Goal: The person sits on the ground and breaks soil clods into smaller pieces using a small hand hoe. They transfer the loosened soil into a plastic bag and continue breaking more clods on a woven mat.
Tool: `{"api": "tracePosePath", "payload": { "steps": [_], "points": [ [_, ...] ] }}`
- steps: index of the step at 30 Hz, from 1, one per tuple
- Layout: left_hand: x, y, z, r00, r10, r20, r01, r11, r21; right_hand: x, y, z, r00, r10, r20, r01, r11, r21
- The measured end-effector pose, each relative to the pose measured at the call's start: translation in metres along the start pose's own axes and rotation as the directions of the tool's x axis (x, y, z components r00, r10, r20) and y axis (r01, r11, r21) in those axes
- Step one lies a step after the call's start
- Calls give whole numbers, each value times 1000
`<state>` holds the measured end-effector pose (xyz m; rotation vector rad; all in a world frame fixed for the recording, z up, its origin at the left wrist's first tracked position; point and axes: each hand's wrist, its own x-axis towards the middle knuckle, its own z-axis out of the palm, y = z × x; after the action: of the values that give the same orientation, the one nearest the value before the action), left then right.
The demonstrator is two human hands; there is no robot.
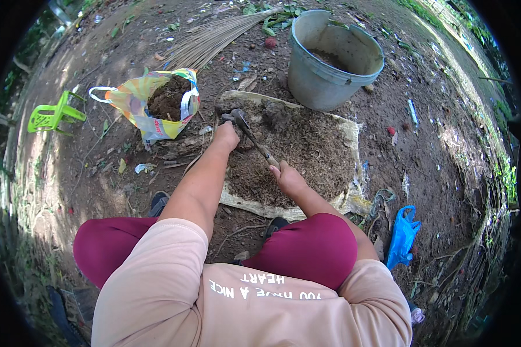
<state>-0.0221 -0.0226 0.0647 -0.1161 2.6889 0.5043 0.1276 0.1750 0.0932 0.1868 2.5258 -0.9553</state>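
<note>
My right hand (288,177) is closed around the wooden handle of a small hand tool (257,142), which slants up and left to a dark metal head. My left hand (226,135) is beside that head, at the upper left edge of a pale woven sack (351,134) laid flat on the ground. Its fingers are on a dark lump (229,116), whose kind I cannot tell. Dry brown soil mixed with plant bits (304,156) covers most of the sack, and a darker clod (278,115) lies near its top edge.
A broken grey plastic bucket (317,84) holding some soil stands beyond the sack. Left of the sack is a colourful plastic bag (136,102) of soil, near a stick broom (217,37). A small green plastic chair (47,117) stands far left; a blue plastic bag (401,238) lies right.
</note>
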Motion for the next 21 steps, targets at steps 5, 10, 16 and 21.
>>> {"api": "tracePosePath", "payload": {
  "steps": [5, 10, 16, 21],
  "points": [
    [1, -1, 1, 1000, 15, -6, -15, 1000, -13, 3, 4, -2, 985, -110, -133, 127, 984, 128],
    [-2, -1, 3, 1000, -4, -17, 3, 1000, -14, 0, 2, -2, 991, -44, -128, 45, 999, 5],
    [0, 1, 1, 1000, 12, -24, -12, 1000, -24, 3, 6, -4, 963, -55, -263, 98, 984, 151],
    [0, 0, 4, 1000, -9, -18, 9, 1000, -21, 4, 6, -6, 999, 15, -52, -12, 999, 52]
  ]
}}
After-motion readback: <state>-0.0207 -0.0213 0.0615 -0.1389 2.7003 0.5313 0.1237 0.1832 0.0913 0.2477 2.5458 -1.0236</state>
